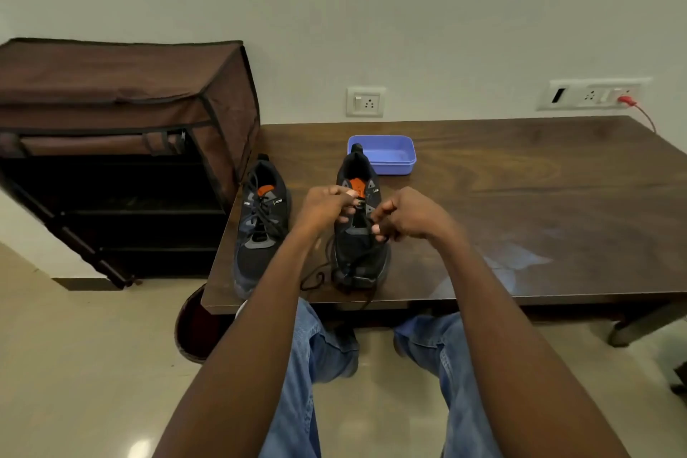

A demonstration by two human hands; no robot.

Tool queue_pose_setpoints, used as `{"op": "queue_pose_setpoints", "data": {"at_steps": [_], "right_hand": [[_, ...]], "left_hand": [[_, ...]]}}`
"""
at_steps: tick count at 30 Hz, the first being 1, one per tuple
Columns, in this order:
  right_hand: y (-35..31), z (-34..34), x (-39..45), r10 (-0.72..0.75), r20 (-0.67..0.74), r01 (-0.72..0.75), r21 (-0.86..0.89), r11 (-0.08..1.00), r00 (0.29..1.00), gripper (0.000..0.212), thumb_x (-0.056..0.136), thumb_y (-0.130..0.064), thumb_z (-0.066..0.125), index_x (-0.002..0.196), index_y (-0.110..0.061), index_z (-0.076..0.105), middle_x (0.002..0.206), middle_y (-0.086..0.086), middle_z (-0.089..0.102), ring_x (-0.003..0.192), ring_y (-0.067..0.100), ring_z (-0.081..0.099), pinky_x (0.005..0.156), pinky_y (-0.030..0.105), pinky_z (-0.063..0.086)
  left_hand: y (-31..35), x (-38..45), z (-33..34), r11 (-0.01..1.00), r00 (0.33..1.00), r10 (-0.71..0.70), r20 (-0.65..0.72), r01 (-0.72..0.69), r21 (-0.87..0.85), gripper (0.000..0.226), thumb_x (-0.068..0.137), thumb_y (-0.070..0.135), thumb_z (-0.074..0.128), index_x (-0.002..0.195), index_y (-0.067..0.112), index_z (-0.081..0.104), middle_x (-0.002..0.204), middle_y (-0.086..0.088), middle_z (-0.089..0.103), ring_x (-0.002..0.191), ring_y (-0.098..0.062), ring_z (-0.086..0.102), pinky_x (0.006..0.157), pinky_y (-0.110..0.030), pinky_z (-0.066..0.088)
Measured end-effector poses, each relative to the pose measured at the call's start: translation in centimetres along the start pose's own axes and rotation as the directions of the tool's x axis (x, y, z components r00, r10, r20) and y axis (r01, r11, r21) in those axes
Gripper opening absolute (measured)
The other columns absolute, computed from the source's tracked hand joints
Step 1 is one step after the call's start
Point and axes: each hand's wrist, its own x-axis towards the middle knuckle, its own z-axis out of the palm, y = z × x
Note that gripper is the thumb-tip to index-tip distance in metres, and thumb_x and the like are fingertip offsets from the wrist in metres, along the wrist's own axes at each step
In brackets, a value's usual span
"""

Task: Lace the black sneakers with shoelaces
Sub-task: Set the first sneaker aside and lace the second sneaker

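Sneakers, two of them, stood toes toward the person on the wooden table (520,197): the laced sneaker (260,227) at its left edge, the unlaced sneaker (358,234) just right of it. Both hands blocked its eyelets, the left hand (325,206) and right hand (407,214) each pinching the black shoelace (316,277). One blue tray (390,154) sat behind; one brown fabric rack (122,145) stood left of the table

A dark wooden tabletop (520,197) carries two black sneakers and a blue tray (386,156). The laced sneaker (260,230) stands left of the tray, the other sneaker (358,234) just in front of it, its shoelace (316,277) trailing onto the wood.
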Motion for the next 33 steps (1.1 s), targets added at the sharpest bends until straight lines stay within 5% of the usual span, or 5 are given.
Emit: {"op": "queue_pose_setpoints", "data": {"at_steps": [7, 16, 21, 27, 33], "right_hand": [[1.3, -1.1, 1.0, -0.04, -0.259, 0.118, 0.292, 0.949, 0.965, 0.011, 0.092, 0.005, 0.057, 0.093, -0.006, 0.057, 0.071, 0.01, 0.066, 0.056, 0.016, 0.063, 0.053, 0.024, 0.052], [5.6, -6.0, 2.2, 0.32, -0.734, 0.152, 0.496, 0.855, 0.598, 0.014, 0.079, -0.002, 0.054, 0.082, -0.014, 0.061, 0.074, 0.0, 0.06, 0.061, 0.015, 0.05, 0.055, 0.026, 0.04], [3.3, -3.8, 1.0, 0.071, -0.15, -0.033, 0.241, 0.97, 0.986, 0.011, 0.083, 0.003, 0.067, 0.089, -0.004, 0.072, 0.074, 0.005, 0.07, 0.04, 0.008, 0.031, 0.037, 0.017, 0.025], [1.4, -2.4, 1.4, -0.074, 0.03, 0.066, 0.222, 0.973, 0.997, 0.012, 0.086, -0.001, 0.069, 0.096, 0.003, 0.07, 0.084, 0.019, 0.071, 0.041, 0.009, 0.034, 0.038, 0.017, 0.025], [2.8, -3.6, 1.8, -0.029, -0.193, 0.094, 0.337, 0.937, 0.981, 0.002, 0.086, -0.007, 0.071, 0.087, -0.008, 0.072, 0.065, 0.004, 0.062, 0.041, 0.008, 0.033, 0.039, 0.018, 0.026]], "left_hand": [[0.3, 1.1, -0.1, 0.991, 0.881, -0.121, 0.456, 0.08, 0.109, 0.035, 0.094, 0.024, 0.067, 0.117, -0.002, 0.067, 0.091, -0.014, 0.074, 0.072, -0.017, 0.066, 0.072, -0.028, 0.054], [-0.4, 2.2, -4.0, 0.909, 0.993, -0.103, 0.051, 0.115, -0.4, 0.017, 0.1, 0.021, 0.057, 0.101, 0.007, 0.065, 0.056, 0.006, 0.04, 0.038, -0.003, 0.029, 0.036, -0.018, 0.021], [0.0, 1.0, -3.0, 0.99, 0.991, 0.131, -0.011, -0.13, 0.048, 0.043, 0.085, 0.016, 0.076, 0.126, 0.02, 0.06, 0.108, 0.007, 0.062, 0.096, -0.003, 0.059, 0.077, -0.018, 0.045], [0.0, 0.5, -1.3, 0.997, 0.855, 0.04, 0.517, -0.072, 0.042, 0.024, 0.093, 0.005, 0.065, 0.116, -0.001, 0.067, 0.095, -0.013, 0.074, 0.086, -0.019, 0.07, 0.088, -0.031, 0.055], [0.0, 1.6, -2.6, 0.982, 0.956, -0.046, -0.29, -0.01, -0.189, 0.015, 0.099, 0.013, 0.057, 0.097, 0.016, 0.071, 0.069, 0.004, 0.058, 0.052, -0.005, 0.046, 0.047, -0.02, 0.036]]}}
